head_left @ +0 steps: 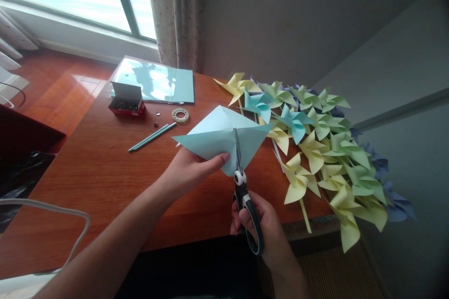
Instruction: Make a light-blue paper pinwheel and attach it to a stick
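At the left of the wooden tabletop point(101, 168), an open red box point(129, 110) stood just in front of some light-blue sheets point(184, 85). Thin blue sticks point(150, 138) lay beside a tape roll point(180, 115). The left hand point(187, 168) pinched the creased blue paper point(206, 140), thumb on top, above the tabletop's middle. The right hand point(268, 218) was wrapped around the handles of the scissors point(241, 187), their blades at the paper. Rightward, yellow, green, blue and purple pinwheels point(297, 177) lay crowded together.
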